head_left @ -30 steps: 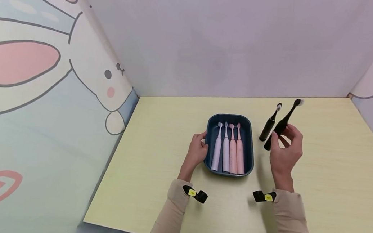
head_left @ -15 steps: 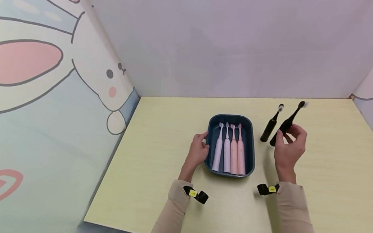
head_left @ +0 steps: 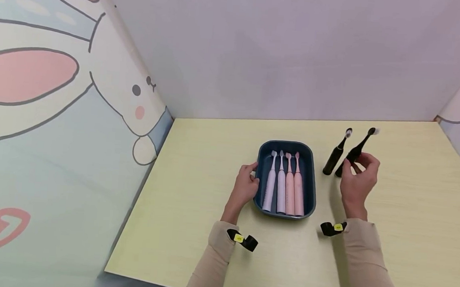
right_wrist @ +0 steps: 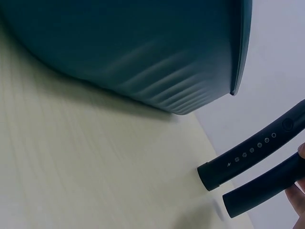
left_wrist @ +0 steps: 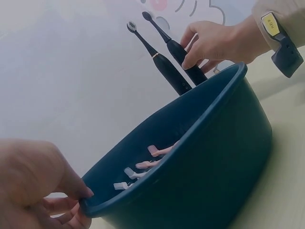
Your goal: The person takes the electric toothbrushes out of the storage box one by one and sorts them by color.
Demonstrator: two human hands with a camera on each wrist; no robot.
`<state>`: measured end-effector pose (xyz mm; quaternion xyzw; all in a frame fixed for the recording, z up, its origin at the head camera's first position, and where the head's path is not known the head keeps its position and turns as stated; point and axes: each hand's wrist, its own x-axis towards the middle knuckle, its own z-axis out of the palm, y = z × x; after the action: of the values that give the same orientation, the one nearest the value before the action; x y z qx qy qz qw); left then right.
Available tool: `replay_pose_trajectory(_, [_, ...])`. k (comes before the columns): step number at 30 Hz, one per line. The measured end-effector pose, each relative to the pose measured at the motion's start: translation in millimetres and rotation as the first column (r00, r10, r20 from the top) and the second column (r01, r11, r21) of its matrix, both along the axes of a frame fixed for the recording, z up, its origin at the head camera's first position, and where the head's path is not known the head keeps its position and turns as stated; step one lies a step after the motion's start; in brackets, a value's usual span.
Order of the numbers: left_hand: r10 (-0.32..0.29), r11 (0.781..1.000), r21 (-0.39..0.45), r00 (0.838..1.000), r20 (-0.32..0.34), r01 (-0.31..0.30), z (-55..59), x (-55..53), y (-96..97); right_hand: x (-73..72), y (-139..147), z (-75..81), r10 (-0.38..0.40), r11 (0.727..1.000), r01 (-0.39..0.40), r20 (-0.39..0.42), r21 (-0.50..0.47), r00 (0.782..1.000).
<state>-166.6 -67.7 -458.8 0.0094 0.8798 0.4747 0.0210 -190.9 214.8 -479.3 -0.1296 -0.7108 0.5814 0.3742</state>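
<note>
My left hand (head_left: 246, 184) pinches the left rim of a dark blue plastic basin (head_left: 256, 194), thumb and fingers on either side of its edge in the left wrist view. Inside it lie two pale lilac electric toothbrushes (head_left: 269, 190) and two pink electric toothbrushes (head_left: 298, 193), heads toward the far side. To the right of the basin, my right hand (head_left: 358, 183) grips a black electric toothbrush (right_wrist: 262, 188) by its handle, base down and close to the tabletop; contact is unclear. Just left of it, another black electric toothbrush (head_left: 334, 159) stands upright on its base.
The pale wood-look table (head_left: 194, 194) meets a plain lilac wall (head_left: 260, 52) at the back. On the left rises a wall with a rabbit mural (head_left: 25, 147). Both wrists carry black camera straps (head_left: 243, 240).
My right hand has moved right and slightly away with the black toothbrush, its base drawing level with the standing one's. My left hand has stayed on the basin's rim.
</note>
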Motion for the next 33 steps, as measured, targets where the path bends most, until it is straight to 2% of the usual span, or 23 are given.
replay_pose_trajectory(7, [-0.003,1.000,0.004,1.000,-0.002,0.003,-0.3,2.6,-0.3,-1.9,-0.5,-0.7,0.004,1.000,-0.003,0.026,-0.014,1.000])
replay_pose_trajectory(13, [-0.005,1.000,0.014,1.000,0.000,0.005,2.0,4.7,-0.7,-2.8,-1.2,-3.1,0.013,1.000,-0.014,0.015,0.016,1.000])
replay_pose_trajectory(33, [-0.002,1.000,-0.029,1.000,-0.005,0.002,1.3,4.9,-1.2,-1.3,-0.8,-11.6,0.017,0.998,-0.019,0.021,0.054,1.000])
